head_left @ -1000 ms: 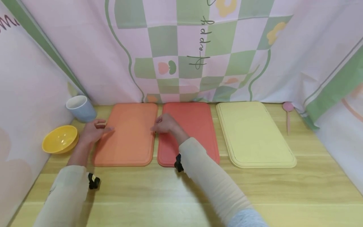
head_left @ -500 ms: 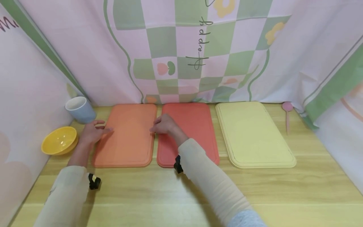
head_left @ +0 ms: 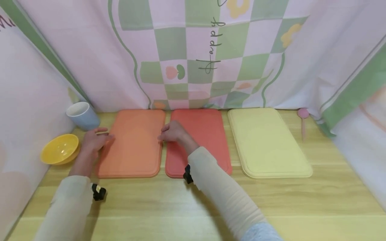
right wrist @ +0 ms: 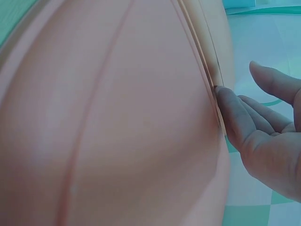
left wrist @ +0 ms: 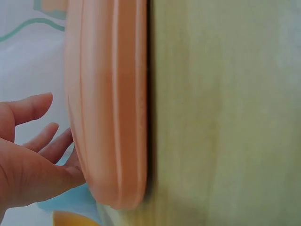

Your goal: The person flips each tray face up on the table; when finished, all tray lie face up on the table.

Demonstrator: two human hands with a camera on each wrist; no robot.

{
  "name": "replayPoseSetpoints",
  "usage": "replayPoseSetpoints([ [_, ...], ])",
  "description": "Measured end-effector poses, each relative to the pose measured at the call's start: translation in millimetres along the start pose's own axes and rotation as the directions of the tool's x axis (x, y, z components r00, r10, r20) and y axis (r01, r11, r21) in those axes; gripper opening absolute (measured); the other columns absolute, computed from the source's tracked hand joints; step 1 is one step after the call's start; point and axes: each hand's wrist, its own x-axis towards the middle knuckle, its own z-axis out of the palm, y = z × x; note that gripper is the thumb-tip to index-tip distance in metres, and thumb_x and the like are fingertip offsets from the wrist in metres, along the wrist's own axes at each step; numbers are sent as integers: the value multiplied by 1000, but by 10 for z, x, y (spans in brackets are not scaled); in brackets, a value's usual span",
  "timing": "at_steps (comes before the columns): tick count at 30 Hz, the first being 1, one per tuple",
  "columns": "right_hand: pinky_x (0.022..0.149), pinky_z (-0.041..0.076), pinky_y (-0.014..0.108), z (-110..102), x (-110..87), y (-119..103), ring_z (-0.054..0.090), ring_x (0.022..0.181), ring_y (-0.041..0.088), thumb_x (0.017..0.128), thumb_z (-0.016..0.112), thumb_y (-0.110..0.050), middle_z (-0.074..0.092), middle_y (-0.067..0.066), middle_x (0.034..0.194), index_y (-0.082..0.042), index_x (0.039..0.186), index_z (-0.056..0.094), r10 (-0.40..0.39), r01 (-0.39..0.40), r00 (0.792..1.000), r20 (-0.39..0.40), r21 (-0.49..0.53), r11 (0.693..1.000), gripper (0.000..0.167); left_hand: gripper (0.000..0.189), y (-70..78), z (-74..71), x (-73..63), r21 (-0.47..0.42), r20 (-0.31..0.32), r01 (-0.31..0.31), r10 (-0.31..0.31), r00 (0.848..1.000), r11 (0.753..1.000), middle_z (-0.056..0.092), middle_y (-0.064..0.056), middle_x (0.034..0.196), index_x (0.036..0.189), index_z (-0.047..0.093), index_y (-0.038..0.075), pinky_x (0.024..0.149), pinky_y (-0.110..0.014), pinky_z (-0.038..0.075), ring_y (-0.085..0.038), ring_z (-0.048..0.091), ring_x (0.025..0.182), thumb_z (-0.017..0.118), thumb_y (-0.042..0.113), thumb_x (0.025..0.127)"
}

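Observation:
An orange cutting board lies flat on the wooden table, with one hand at each long side. At its left edge is my left hand, fingers loosely extended; in the left wrist view the thumb stands apart from the board, and the lower fingers reach its edge, partly hidden behind it. My right hand is at the right edge, above the red cutting board. In the right wrist view, its fingertips touch the edge between the boards while the thumb is raised away. Neither hand grips anything.
A blue cup and a yellow bowl stand left of the left hand. Right of the red board lies a yellow cutting board, then a pink spoon. A patterned curtain hangs along the back.
The head view has shifted slightly, moving everything a little left in it. The left thumb has drawn back a bit toward the orange board's edge; the right hand stays at its side.

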Motion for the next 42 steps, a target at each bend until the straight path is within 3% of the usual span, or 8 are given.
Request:
replayPoseSetpoints([
  [3, 85, 56, 32, 24, 12, -6, 64, 110, 25, 91, 76, -6, 60, 16, 137, 3, 133, 63, 4, -4, 1000, 1, 0, 1000, 45, 68, -3, -44, -6, -5, -1, 8, -8, 1000, 1000, 43, -22, 154, 155, 35, 2, 83, -24, 47, -29, 52, 123, 67, 20, 98],
  [12, 88, 55, 33, 39, 25, -31, 64, 112, 27, 91, 75, -5, 60, 17, 138, 4, 133, 63, -5, 5, 1000, 2, 0, 1000, 45, 62, -31, -149, -34, -75, -26, -76, 75, 997, 994, 53, -22, 141, 152, 39, -3, 74, -18, 53, 6, 59, 80, 66, 10, 98],
  [16, 90, 55, 34, 24, 32, -9, 63, 114, 27, 90, 76, -6, 60, 18, 137, 4, 133, 63, -2, 2, 1000, -2, 0, 1000, 46, 53, 27, -199, -37, -66, -43, -151, 149, 988, 986, 68, 2, 105, 144, 47, -6, 72, -17, 55, 8, 60, 78, 67, 4, 96],
  [20, 94, 54, 35, -3, 38, 23, 59, 121, 27, 89, 77, -7, 59, 17, 138, 4, 132, 63, 1, -1, 1000, -9, -8, 1000, 46, 35, 84, -257, -58, -99, -38, -202, 199, 979, 974, 64, 22, 81, 128, 57, -1, 70, -16, 55, 7, 62, 77, 68, 0, 94],
  [25, 95, 53, 33, -33, 30, 37, 57, 124, 26, 88, 77, -9, 59, 15, 139, 4, 132, 64, 6, -6, 1000, -7, -17, 1000, 47, 27, 154, -306, -106, -226, 16, -197, 205, 979, 954, 67, 17, 81, 113, 58, 9, 68, -18, 56, 3, 65, 77, 69, -5, 92],
  [31, 92, 54, 31, -68, 1, 30, 58, 124, 24, 89, 77, -8, 58, 15, 140, 4, 134, 62, 18, -18, 1000, 5, 17, 1000, 49, 30, 252, -347, -167, -346, 68, -133, 166, 984, 929, 70, 10, 85, 111, 58, 12, 69, -20, 57, -3, 68, 79, 72, -6, 91],
  [38, 92, 55, 34, -81, 15, 56, 61, 118, 28, 89, 76, -3, 59, 18, 136, 5, 134, 61, -6, 6, 1000, -1, 61, 998, 49, 32, 371, -356, -240, -441, 58, -105, 145, 988, 891, 71, 4, 87, 113, 61, 11, 72, -21, 58, -7, 69, 81, 76, -3, 88],
  [42, 90, 56, 37, -83, -6, 14, 62, 114, 30, 91, 72, -1, 60, 19, 132, 6, 136, 58, -55, 53, 998, 16, 102, 993, 47, 27, 431, -350, -285, -503, 51, -128, 177, 983, 855, 70, 1, 88, 106, 66, 13, 70, -22, 58, -9, 68, 81, 76, -4, 88],
])
